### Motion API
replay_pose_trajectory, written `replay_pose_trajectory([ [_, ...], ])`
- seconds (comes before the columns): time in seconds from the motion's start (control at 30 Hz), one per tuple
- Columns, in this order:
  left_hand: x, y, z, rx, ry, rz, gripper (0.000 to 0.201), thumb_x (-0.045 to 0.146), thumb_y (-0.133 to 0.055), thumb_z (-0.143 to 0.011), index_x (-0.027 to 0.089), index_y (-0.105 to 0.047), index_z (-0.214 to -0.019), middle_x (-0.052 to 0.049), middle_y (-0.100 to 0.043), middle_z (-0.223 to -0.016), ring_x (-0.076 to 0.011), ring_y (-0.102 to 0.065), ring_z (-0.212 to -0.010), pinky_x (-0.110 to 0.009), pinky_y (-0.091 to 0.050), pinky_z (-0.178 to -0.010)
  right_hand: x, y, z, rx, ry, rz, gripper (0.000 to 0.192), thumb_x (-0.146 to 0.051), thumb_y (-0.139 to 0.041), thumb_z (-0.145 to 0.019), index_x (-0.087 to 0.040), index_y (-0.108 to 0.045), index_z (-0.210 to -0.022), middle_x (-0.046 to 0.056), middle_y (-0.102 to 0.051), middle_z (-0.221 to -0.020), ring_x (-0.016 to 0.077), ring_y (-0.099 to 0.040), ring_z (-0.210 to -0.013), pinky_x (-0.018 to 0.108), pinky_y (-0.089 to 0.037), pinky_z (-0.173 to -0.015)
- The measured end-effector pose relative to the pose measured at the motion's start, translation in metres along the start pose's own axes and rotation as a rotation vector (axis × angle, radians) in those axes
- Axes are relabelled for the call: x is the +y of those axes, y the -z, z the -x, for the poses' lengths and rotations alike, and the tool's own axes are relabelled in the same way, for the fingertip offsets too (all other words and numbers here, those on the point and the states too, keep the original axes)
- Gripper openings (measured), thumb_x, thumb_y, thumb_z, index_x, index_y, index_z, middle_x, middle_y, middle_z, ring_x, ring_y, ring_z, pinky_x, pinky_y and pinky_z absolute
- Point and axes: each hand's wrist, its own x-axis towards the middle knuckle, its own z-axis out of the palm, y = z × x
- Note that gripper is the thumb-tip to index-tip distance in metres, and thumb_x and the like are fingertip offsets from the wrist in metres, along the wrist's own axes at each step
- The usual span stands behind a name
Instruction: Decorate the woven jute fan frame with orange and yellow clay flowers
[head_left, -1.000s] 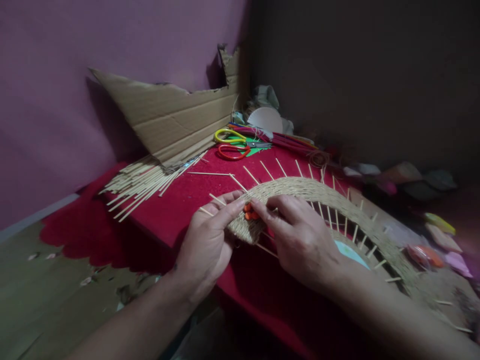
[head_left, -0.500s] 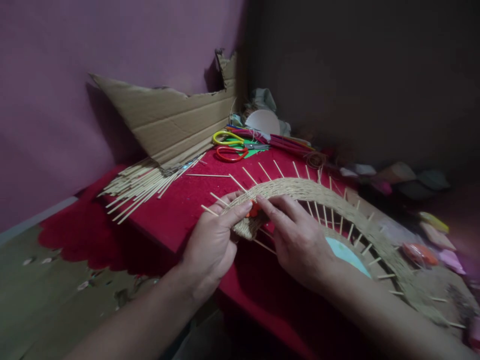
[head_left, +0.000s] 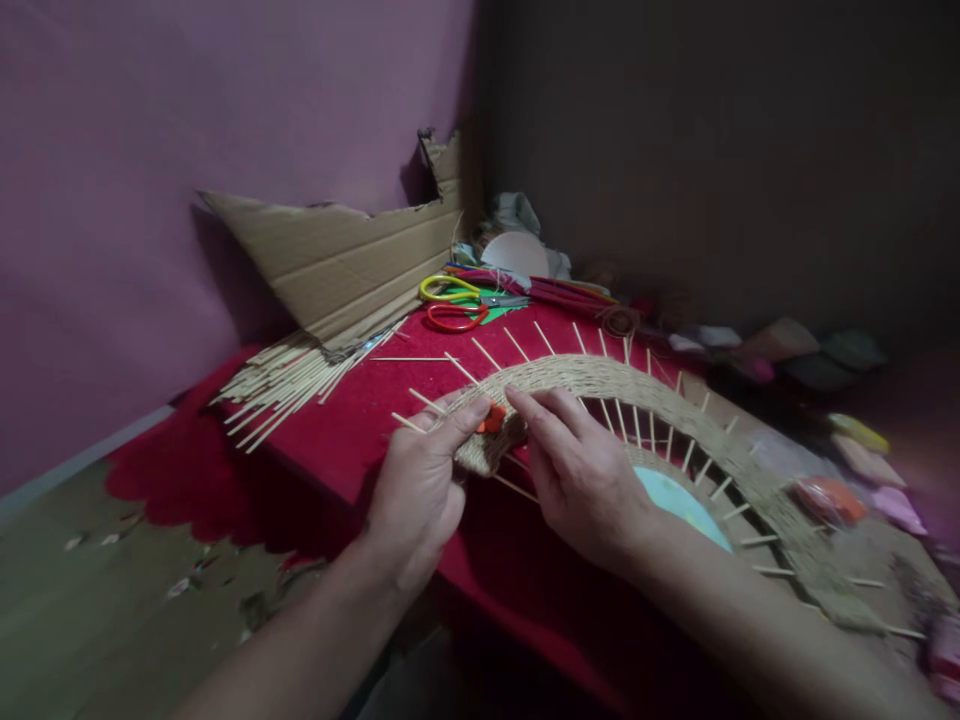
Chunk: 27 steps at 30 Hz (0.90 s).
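A curved woven band of straw-coloured cord (head_left: 600,375), with thin sticks jutting from both edges, arches across the red-covered table. My left hand (head_left: 420,475) is closed around its near end, fingers behind and thumb in front. Under the thumb tip, a small orange flower-like piece (head_left: 493,418) lies against the weave. My right hand (head_left: 581,470) is closed at the band just right of that piece, its index fingertip on the weave. The right thumb is hidden. Below the arch, a light blue round piece (head_left: 679,500) shows partly behind my right wrist.
Scissors with yellow and red handles (head_left: 457,305) lie beyond the band. A bundle of thin sticks (head_left: 289,385) sits under leaning cardboard (head_left: 345,260) at the left. Clay-like packets, including an orange one (head_left: 829,498), are at the right. The red cloth (head_left: 322,430) hangs over the table edge.
The view has shifted slightly. My right fingers have drawn back a little from the orange piece, so more of it shows. My left hand keeps its hold on the band.
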Motion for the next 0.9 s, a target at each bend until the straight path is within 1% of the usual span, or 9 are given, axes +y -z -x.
replay_pose_trajectory([
  [0.07,-0.003,-0.001,-0.001,0.005,-0.025,0.004,0.023,0.009,-0.073,-0.067,0.008,-0.064,-0.088,-0.005,-0.070,-0.077,-0.0153,-0.067,-0.073,-0.027,-0.053,-0.074,0.000,-0.002,0.001,0.016,0.012,0.017,0.043,-0.004,-0.039,-0.084,-0.003,-0.048,-0.126,0.017,-0.059,-0.099,0.0216,-0.056,-0.088,0.040,-0.055,-0.075],
  [0.13,-0.005,-0.001,-0.002,0.035,-0.056,0.010,0.025,0.008,-0.075,-0.064,0.009,-0.064,-0.087,-0.004,-0.070,-0.077,-0.0139,-0.067,-0.071,-0.025,-0.053,-0.073,0.000,-0.004,0.002,0.032,0.034,0.035,0.044,-0.005,-0.038,-0.085,-0.005,-0.045,-0.128,0.016,-0.059,-0.098,0.0215,-0.056,-0.087,0.040,-0.055,-0.074],
  [0.27,-0.007,-0.004,-0.004,0.091,-0.094,-0.005,0.027,0.005,-0.074,-0.062,0.011,-0.063,-0.086,-0.002,-0.070,-0.073,-0.0135,-0.067,-0.066,-0.024,-0.052,-0.067,0.000,-0.006,0.003,0.079,0.075,0.050,0.047,-0.006,-0.036,-0.087,-0.007,-0.039,-0.133,0.014,-0.059,-0.096,0.0223,-0.056,-0.089,0.039,-0.054,-0.074],
  [0.43,-0.007,-0.007,-0.001,0.137,-0.122,-0.010,0.032,0.000,-0.071,-0.059,0.012,-0.060,-0.087,-0.002,-0.070,-0.072,-0.0131,-0.067,-0.063,-0.022,-0.053,-0.064,0.001,-0.006,0.004,0.098,0.074,0.010,0.052,-0.003,-0.037,-0.082,-0.007,-0.037,-0.134,0.016,-0.060,-0.104,0.0226,-0.057,-0.096,0.039,-0.053,-0.079],
  [0.53,-0.008,-0.006,0.001,0.108,-0.132,0.004,0.030,0.003,-0.073,-0.061,0.011,-0.062,-0.088,-0.002,-0.071,-0.074,-0.0125,-0.067,-0.065,-0.022,-0.053,-0.065,0.001,-0.006,0.004,0.089,0.063,-0.013,0.055,-0.002,-0.038,-0.079,-0.007,-0.038,-0.133,0.016,-0.059,-0.105,0.0222,-0.057,-0.095,0.039,-0.053,-0.081],
  [0.63,-0.011,-0.005,0.004,0.091,-0.137,-0.008,0.027,0.007,-0.075,-0.062,0.009,-0.064,-0.087,-0.005,-0.072,-0.075,-0.0149,-0.068,-0.069,-0.023,-0.054,-0.065,0.002,-0.006,0.004,0.084,0.040,-0.029,0.057,-0.002,-0.038,-0.078,-0.009,-0.036,-0.134,0.015,-0.059,-0.106,0.0211,-0.057,-0.094,0.038,-0.052,-0.082],
  [0.73,-0.013,-0.005,0.004,0.097,-0.134,-0.014,0.030,0.002,-0.075,-0.057,0.010,-0.063,-0.083,-0.004,-0.071,-0.072,-0.0172,-0.069,-0.070,-0.024,-0.054,-0.065,0.002,-0.006,0.004,0.080,0.035,-0.029,0.054,-0.002,-0.039,-0.078,-0.008,-0.038,-0.132,0.014,-0.059,-0.104,0.0205,-0.057,-0.093,0.037,-0.052,-0.082],
  [0.83,-0.014,-0.005,0.002,0.077,-0.143,-0.026,0.032,-0.001,-0.074,-0.055,0.010,-0.062,-0.084,-0.003,-0.071,-0.070,-0.0172,-0.069,-0.070,-0.025,-0.054,-0.067,0.001,-0.005,0.004,0.084,0.040,-0.032,0.053,-0.001,-0.039,-0.077,-0.005,-0.040,-0.130,0.015,-0.060,-0.102,0.0206,-0.057,-0.090,0.036,-0.052,-0.081],
  [0.9,-0.014,-0.005,0.001,0.069,-0.157,-0.027,0.034,0.000,-0.074,-0.055,0.010,-0.063,-0.085,-0.003,-0.071,-0.070,-0.0166,-0.069,-0.069,-0.025,-0.054,-0.067,0.001,-0.005,0.003,0.093,0.049,-0.031,0.054,-0.001,-0.039,-0.076,-0.005,-0.040,-0.131,0.015,-0.060,-0.101,0.0206,-0.056,-0.088,0.037,-0.052,-0.080],
])
